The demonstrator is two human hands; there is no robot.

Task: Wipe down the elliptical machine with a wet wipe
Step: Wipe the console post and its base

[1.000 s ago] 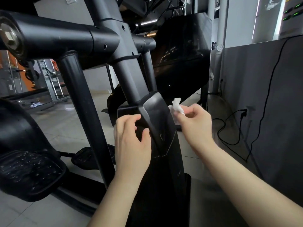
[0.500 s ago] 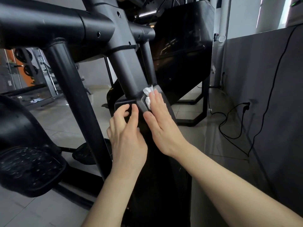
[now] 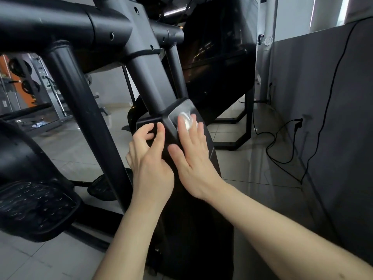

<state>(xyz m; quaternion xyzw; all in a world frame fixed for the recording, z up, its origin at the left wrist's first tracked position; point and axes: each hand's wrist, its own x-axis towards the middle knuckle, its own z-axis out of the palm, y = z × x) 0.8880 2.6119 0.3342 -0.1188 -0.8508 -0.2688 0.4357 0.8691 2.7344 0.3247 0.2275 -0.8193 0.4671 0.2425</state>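
Head view: the wet wipe (image 3: 186, 120) is seen bunched under the straight fingers (image 3: 190, 130) of the right hand (image 3: 193, 158), pressed flat against the right face of the black cover (image 3: 210, 158) of the elliptical machine (image 3: 145, 77), close to the cover's top edge. The left hand (image 3: 149, 156) is laid on the cover's left face near its upper corner, its fingers loosely curled and gripping nothing, apparently as a brace. The wipe itself is blurred. Wiping is judged to be under way on the top of this cover only. Whether the upright post, the crossbar (image 3: 50, 23) or the pedal (image 3: 34, 207) have been cleaned cannot be told, and the lower cover is judged to be left.
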